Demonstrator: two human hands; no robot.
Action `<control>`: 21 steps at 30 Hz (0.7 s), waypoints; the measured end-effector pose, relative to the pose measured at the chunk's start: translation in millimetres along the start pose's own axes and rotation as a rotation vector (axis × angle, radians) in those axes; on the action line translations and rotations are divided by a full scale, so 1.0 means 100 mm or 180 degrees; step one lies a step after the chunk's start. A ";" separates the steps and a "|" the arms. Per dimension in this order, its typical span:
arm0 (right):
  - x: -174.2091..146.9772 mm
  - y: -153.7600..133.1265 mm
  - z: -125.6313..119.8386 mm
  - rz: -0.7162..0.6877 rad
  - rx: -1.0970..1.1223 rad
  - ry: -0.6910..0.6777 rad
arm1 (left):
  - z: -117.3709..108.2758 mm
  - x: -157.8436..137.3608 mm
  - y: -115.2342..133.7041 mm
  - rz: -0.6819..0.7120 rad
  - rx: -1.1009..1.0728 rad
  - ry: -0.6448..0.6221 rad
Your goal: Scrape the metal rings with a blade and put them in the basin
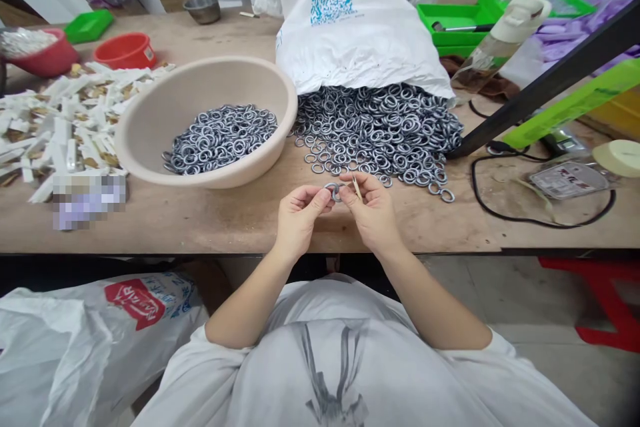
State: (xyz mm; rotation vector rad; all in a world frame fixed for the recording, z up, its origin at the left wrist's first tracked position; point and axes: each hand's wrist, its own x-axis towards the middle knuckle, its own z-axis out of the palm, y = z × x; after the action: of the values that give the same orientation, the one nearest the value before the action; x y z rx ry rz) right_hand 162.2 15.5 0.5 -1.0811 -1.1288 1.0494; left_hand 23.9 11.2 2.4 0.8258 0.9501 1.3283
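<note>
At the table's front edge, my left hand (297, 219) pinches a grey ring (331, 187) between thumb and fingers. My right hand (374, 215) meets it from the other side, its thumb and fingertip closed at the ring. A thin, pointed tan tool (357, 188) sticks up between the right thumb and fingers; its exact kind is too small to tell. Just beyond my hands lies a heap of loose grey rings (380, 133), spilling from a white sack (360, 47). Left of the heap, a large beige basin (135, 133) holds many similar rings (225, 137).
White strips and brown bits (65, 127) cover the table's left side, near a red bowl (125, 51). To the right stand a dark slanted post (545, 83), a clear bottle (493, 47), a jar (575, 177) and a looped black cord (530, 221). Green trays (450, 15) sit behind.
</note>
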 end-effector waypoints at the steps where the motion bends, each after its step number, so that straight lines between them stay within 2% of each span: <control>1: 0.00 -0.01 -0.01 -0.0078 -0.0112 0.0071 | 0.00 0.00 0.00 -0.0039 -0.0006 -0.0050; 3: 0.00 -0.04 -0.02 -0.0182 -0.0309 0.0033 | -0.01 0.00 0.02 -0.0106 0.0017 -0.0239; 6: 0.01 -0.09 -0.02 -0.0038 -0.0268 -0.0516 | -0.01 0.01 0.04 -0.0055 0.0054 -0.0507; 8: 0.01 -0.11 -0.01 0.0109 -0.0083 -0.0705 | -0.01 0.01 0.04 -0.0002 0.0063 -0.0578; 11: 0.00 -0.11 -0.01 0.0272 0.0106 -0.0633 | -0.02 0.00 0.04 0.0074 0.0231 -0.0586; 17: 0.02 -0.10 -0.04 0.0360 0.0102 -0.0737 | -0.07 -0.05 0.01 0.0687 0.1039 -0.0497; 21: 0.04 -0.18 -0.16 0.0041 -0.0347 -0.0621 | -0.11 -0.07 0.03 0.0740 0.1164 -0.0551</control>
State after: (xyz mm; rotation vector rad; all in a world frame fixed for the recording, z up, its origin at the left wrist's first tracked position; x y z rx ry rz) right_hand 179.9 15.2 17.5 -1.0900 -1.3497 1.1327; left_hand 12.7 4.1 1.4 1.3441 0.9954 1.2705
